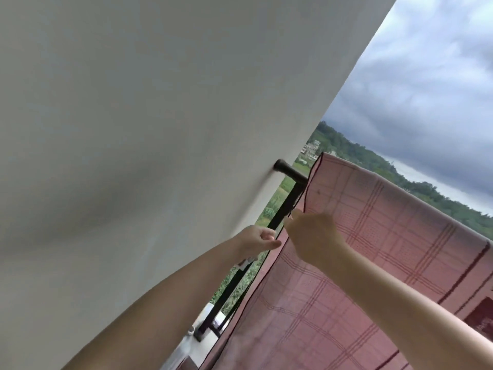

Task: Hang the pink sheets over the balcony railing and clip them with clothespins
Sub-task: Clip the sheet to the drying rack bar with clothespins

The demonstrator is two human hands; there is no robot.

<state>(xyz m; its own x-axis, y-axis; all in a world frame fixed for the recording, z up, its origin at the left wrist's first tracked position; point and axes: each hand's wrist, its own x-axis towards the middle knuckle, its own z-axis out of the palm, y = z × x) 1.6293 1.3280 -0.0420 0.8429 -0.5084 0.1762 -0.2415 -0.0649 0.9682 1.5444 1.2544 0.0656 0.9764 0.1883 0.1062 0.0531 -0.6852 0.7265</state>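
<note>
Two bare hands meet at the near edge of a pink sheet [386, 225] draped over a balcony railing [292, 174]. Right hand [313, 236], seen from the back, lies against the cloth close to its dark-hemmed side edge, fingers curled toward that edge; whether they pinch the hem cannot be told, since the fingertips are hidden behind the hand. Left hand [257, 240] reaches in from the lower left with fingers loosely extended and slightly bent, their tips just beside the hem and the black upright bar [280, 214] of the railing; it appears to hold nothing, though contact with the cloth is unclear.

The sheet, pink with a grid of darker red stripes and a thin dark border, hangs over the top rail and falls toward the camera, filling the lower right of the view. Its upper corner stands up above the rail, near where the rail's black end cap meets the wall. A darker red patch of cloth [480, 313] shows at the far right edge, under the right forearm.

A plain white wall [133, 116] fills the left and upper part of the tilted view. Between wall and sheet, the black upright runs down to a pale ledge [202, 320]. Beyond the railing lie green fields, a tree-covered hillside [360, 153] with a few small buildings, and a heavy grey clouded sky [426, 76].
</note>
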